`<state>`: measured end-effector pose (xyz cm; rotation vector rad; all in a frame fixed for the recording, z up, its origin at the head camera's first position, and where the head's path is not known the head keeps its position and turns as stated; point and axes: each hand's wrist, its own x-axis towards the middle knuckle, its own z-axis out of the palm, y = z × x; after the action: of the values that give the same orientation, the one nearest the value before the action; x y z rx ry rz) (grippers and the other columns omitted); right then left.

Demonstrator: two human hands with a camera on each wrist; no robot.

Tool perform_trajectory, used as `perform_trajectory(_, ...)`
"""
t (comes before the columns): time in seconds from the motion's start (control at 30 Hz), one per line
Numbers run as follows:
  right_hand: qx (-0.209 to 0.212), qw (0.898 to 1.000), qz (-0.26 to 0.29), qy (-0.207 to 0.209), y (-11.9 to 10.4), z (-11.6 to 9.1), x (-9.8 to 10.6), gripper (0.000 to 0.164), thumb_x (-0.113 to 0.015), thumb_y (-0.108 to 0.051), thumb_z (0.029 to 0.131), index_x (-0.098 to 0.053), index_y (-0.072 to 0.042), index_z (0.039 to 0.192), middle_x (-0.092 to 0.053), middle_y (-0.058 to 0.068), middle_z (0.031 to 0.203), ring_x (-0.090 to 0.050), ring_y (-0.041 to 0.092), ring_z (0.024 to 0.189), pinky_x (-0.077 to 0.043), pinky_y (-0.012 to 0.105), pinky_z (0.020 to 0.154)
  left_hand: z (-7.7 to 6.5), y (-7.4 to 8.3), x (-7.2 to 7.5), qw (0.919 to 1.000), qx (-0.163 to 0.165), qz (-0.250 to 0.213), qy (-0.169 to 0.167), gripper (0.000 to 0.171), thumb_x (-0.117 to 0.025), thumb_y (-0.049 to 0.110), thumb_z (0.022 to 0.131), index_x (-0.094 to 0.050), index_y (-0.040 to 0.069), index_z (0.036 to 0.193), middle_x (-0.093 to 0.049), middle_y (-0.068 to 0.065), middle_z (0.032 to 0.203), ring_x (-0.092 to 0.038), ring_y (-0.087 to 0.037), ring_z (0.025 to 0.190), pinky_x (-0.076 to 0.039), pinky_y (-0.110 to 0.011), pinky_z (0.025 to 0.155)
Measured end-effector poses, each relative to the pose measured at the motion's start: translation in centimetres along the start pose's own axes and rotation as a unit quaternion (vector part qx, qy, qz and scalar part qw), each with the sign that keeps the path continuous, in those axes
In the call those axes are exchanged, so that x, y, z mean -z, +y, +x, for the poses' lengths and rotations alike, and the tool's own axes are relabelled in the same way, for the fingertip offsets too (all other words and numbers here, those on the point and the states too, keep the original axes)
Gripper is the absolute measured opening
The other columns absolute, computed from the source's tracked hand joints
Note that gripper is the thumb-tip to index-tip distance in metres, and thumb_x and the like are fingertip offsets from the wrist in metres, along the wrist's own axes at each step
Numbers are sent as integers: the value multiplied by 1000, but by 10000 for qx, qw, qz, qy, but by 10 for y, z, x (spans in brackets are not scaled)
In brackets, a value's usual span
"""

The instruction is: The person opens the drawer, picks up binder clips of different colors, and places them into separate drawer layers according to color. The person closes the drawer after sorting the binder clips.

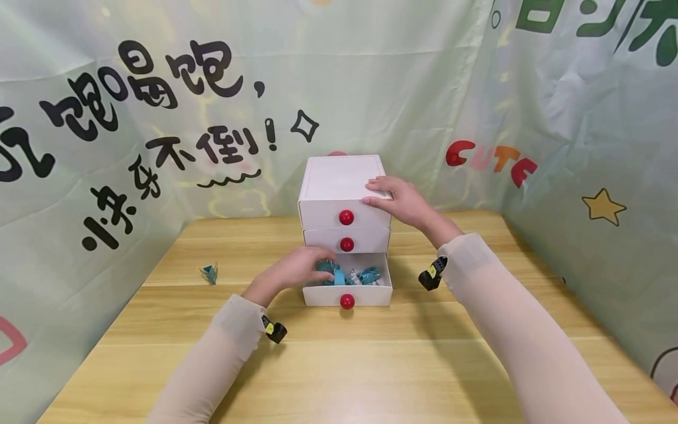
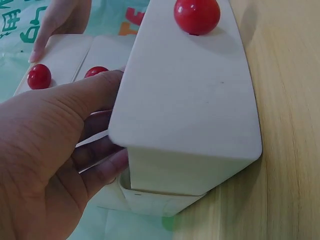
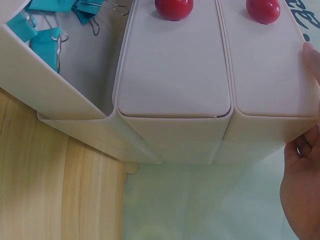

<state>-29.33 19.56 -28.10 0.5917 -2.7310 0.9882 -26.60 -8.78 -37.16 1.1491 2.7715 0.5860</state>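
Observation:
A white box of three stacked drawers (image 1: pixel 344 179) with red round knobs stands on the table, its bottom drawer (image 1: pixel 371 296) pulled out. Blue binder clips (image 1: pixel 369 275) lie inside that drawer; the right wrist view shows several binder clips (image 3: pixel 46 47) with wire handles. My left hand (image 1: pixel 293 268) reaches over the drawer's left side, thumb and fingers apart above the clips. In the left wrist view the drawer front hides its fingertips. My right hand (image 1: pixel 405 203) rests on the box's top right, fingers extended on the lid and thumb near the front edge.
On the table to the left lies a single blue binder clip (image 1: pixel 210 273). The upper two drawers are closed, with red knobs (image 1: pixel 346 217). Printed cloth (image 1: pixel 371 76) hangs behind and beside the wooden table (image 1: pixel 339 365). A black wrist camera (image 1: pixel 433 274) sits on each sleeve.

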Motion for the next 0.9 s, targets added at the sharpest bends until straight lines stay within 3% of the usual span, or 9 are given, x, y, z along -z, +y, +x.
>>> perform_trajectory(0.43,-1,10000,24,8,2,1,-1,64,-63,-56,89,-55,-20,140,-44,2,150,-32,25,141,-28,57,111,-26,-25,8,9993,88,-181,320,41,-69,32,92,-65,8,125,-64,-10,124,-59,-28,112,-46,-46,98)
perform_trajectory(0.73,-48,10000,66,10,1,0,-1,64,-63,-57,88,-55,-21,141,-44,1,149,-33,25,141,-29,56,111,-46,-46,15,9976,39,134,672,39,-69,31,93,-65,5,122,-66,-9,121,-60,-29,110,-47,-48,96)
perform_trajectory(0.9,-65,10000,73,22,1,0,-1,64,-64,-56,88,-55,-21,141,-44,1,150,-32,24,141,-28,55,111,-57,-56,19,9969,344,290,649,40,-67,32,94,-64,7,124,-64,-9,124,-58,-29,114,-45,-48,99)
